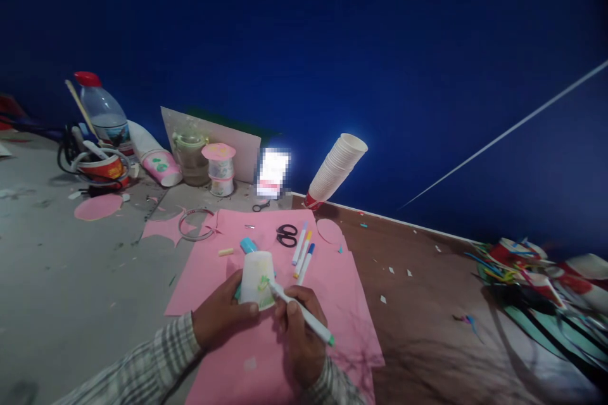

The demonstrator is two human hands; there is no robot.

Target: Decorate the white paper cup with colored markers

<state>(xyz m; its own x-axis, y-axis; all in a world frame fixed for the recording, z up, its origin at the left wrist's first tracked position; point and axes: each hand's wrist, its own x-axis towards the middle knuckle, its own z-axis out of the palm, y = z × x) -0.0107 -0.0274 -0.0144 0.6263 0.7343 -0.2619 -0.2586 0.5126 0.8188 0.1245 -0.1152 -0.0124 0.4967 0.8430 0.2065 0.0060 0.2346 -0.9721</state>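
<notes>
My left hand (223, 315) is closed around the lower left side of a white paper cup (256, 271), which is held upside down. Green and yellow drawing marks show on the cup's side. My right hand (303, 329) grips a white marker (311, 319) with a green end, its tip at the green marks. Beneath both hands lie pink paper sheets (228, 361). Just beyond the cup are a light blue piece (247, 245), black-handled scissors (287, 236) and several capped markers (303, 253) side by side.
A tall stack of paper cups (337, 168) leans at the back against the blue wall. To the left stand a bottle (104, 111), a glass jar (190, 158) and a small decorated cup piece (221, 169). Cups and craft scraps (532, 285) crowd the far right.
</notes>
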